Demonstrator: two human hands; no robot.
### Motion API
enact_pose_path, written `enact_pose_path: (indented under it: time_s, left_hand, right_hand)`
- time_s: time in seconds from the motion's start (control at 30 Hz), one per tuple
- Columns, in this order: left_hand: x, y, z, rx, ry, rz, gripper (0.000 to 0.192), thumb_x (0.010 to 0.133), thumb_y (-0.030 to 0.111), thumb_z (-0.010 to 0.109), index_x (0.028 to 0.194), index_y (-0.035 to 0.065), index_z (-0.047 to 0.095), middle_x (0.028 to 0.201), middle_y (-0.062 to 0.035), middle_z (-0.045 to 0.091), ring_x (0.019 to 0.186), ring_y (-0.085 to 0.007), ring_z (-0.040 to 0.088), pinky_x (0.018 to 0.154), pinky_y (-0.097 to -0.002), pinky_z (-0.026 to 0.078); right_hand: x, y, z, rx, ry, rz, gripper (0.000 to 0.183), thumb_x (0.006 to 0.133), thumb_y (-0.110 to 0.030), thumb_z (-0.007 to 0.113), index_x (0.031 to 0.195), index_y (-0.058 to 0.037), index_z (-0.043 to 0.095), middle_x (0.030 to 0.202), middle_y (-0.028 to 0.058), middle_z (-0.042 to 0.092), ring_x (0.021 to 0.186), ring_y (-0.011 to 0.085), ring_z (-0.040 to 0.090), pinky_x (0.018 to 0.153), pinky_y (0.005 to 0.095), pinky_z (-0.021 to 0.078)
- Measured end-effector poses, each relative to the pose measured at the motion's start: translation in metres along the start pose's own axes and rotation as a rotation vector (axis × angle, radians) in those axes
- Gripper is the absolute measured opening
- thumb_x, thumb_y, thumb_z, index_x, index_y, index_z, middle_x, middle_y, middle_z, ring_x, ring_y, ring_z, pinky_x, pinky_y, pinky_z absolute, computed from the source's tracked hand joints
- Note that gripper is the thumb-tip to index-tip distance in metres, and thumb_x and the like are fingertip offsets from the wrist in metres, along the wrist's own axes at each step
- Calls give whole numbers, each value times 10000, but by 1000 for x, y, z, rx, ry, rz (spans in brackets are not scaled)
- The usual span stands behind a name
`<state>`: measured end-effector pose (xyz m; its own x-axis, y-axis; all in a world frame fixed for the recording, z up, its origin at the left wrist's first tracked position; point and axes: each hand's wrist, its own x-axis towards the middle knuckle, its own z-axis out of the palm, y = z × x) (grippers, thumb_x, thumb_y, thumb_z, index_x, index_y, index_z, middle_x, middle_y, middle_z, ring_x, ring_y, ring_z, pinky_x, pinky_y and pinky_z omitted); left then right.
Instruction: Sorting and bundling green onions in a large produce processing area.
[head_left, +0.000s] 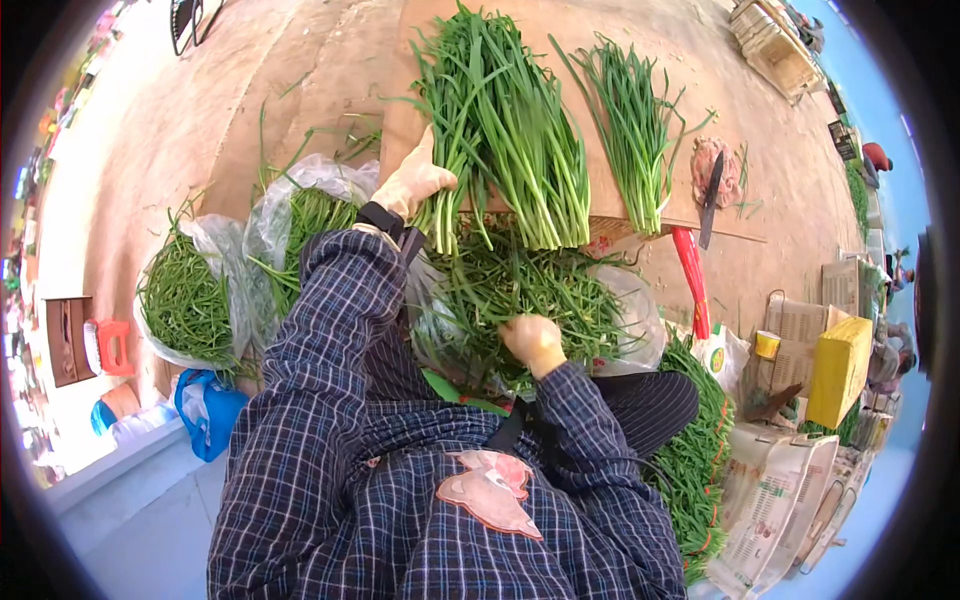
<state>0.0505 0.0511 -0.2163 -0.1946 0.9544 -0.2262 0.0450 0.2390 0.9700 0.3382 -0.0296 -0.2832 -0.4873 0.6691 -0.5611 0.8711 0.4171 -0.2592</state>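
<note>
My left hand (417, 177), in a pale glove, rests at the left side of a large pile of green garlic chives (525, 142) on a brown board, thumb spread toward the stems. Lower down, my right hand (532, 341), also gloved, is curled over loose green trimmings (585, 300) in an open plastic bag before me; whether its fingers grip any is hard to tell. A smaller bunch of chives (632, 127) lies to the right on the board. Beyond it, a knife (711, 199) lies against a crumpled pinkish cloth or bag. Red plastic strips (691, 281) hang from the board's edge.
Clear bags of loose greens (187, 300) stand at the left, near a blue plastic bag (208, 412). Tied chive bundles (694, 450) are stacked by my right knee. Plastic crates (772, 495), a yellow block (838, 371) and a yellow cup (767, 344) are at the right.
</note>
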Motion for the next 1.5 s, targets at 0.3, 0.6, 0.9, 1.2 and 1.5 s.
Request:
enact_pose_path:
  time_s: [0.3,0.6,0.9,1.2,1.5]
  left_hand:
    - [-5,6,-1,-81,-37,-33,979,618,-107,574,1464,24,99,1190,-126,523,737,-167,538,667,-266,471]
    - [-3,1,51,914,305,2,1200,542,296,857,1443,11,117,1367,-214,375,1115,-398,455,968,-412,393]
    - [11,-19,53,869,341,28,1134,596,260,820,1445,13,111,1365,-221,372,1146,-413,436,973,-422,380]
    - [29,-16,42,584,327,18,1011,620,40,700,1438,-15,107,1238,-224,494,1065,-329,539,893,-368,447]
    - [41,-28,62,189,343,57,973,709,-59,642,1461,19,31,1217,-187,508,992,-236,550,883,-309,453]
  right_hand:
    - [31,-64,-86,124,698,-342,286,798,-218,632,1065,-123,598,666,103,594,623,306,599,548,405,470]
    - [60,-52,-59,92,785,-383,50,767,-145,608,788,-114,641,710,80,621,655,268,621,594,379,496]
    - [9,-18,-19,240,461,-410,132,803,-239,615,875,-145,673,813,70,668,733,269,647,674,397,506]
    - [27,32,-65,1465,358,225,316,899,-202,554,1115,26,585,706,53,622,535,93,503,486,238,425]
    - [17,36,-55,728,77,128,245,880,-257,587,987,-58,681,813,90,692,616,158,632,632,294,518]
